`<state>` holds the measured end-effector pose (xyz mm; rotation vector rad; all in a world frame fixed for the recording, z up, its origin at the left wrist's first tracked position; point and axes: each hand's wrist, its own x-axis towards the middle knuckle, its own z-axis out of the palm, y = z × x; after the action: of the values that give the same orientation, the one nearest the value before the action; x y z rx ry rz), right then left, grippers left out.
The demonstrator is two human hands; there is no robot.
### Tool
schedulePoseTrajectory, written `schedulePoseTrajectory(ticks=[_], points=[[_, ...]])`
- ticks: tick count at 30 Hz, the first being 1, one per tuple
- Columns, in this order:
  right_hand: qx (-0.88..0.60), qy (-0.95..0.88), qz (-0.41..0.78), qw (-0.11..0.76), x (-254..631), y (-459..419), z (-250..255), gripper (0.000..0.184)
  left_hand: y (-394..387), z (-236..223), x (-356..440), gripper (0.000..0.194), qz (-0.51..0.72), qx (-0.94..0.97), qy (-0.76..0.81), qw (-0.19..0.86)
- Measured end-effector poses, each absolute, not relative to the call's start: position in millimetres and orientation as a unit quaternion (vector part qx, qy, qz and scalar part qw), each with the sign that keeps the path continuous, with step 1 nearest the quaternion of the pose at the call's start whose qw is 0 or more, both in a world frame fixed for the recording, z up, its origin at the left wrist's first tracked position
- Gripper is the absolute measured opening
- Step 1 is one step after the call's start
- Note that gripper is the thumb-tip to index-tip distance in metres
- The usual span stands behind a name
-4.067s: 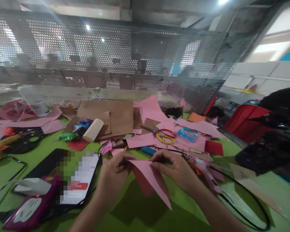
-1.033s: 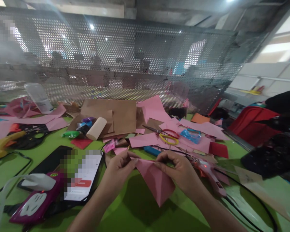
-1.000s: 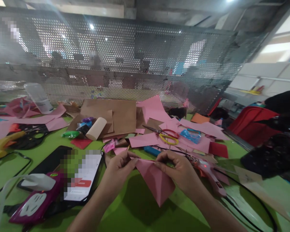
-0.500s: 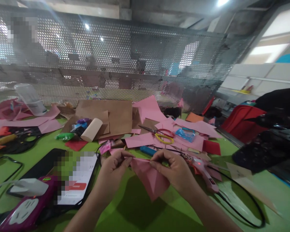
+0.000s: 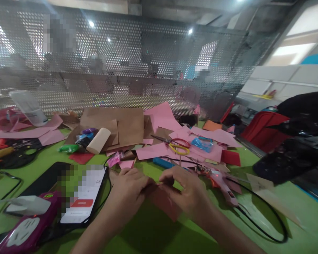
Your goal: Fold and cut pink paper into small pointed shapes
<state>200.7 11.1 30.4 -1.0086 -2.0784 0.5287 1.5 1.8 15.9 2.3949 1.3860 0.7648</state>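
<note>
My left hand (image 5: 128, 192) and my right hand (image 5: 187, 192) are close together over the green table (image 5: 153, 233), both pinched on a folded pink paper (image 5: 165, 204). The paper hangs between them and is smeared by motion. Only its lower part shows below my fingers. A pink glue gun (image 5: 224, 185) lies just right of my right hand. A phone (image 5: 82, 197) lies just left of my left hand.
Scissors (image 5: 175, 144) with red and yellow handles, pink and red paper scraps, brown card (image 5: 122, 123) and a cream roll (image 5: 98, 140) lie farther back. A purple device (image 5: 23, 231) sits at the near left. A perforated metal screen (image 5: 137, 70) closes the far side. Black cable (image 5: 265, 225) loops at right.
My hands have come lower and closer together, and the pink paper is now more covered by them and blurred. Over the earlier frames it went from a long triangle to a shorter folded shape.
</note>
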Motion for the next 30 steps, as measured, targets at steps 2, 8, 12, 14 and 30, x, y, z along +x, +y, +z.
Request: schedulePoseTrajectory(ticks=[2,8,12,14,30], points=[[-0.411,-0.792,0.25,0.376,201,13,30,0.014,2,15,2,0.018,0.26,0.815,0.494,0.156],[-0.459,-0.717,0.378,0.364,204,23,31,0.013,3,12,0,0.023,0.347,0.751,0.504,0.25],[-0.456,-0.698,0.412,0.367,204,23,31,0.013,3,11,3,0.024,0.348,0.731,0.491,0.321],[-0.453,-0.704,0.412,0.359,203,22,31,0.015,2,11,4,0.028,0.334,0.73,0.489,0.342],[-0.461,-0.735,0.348,0.356,201,20,32,0.014,-2,11,9,0.027,0.266,0.793,0.483,0.259]])
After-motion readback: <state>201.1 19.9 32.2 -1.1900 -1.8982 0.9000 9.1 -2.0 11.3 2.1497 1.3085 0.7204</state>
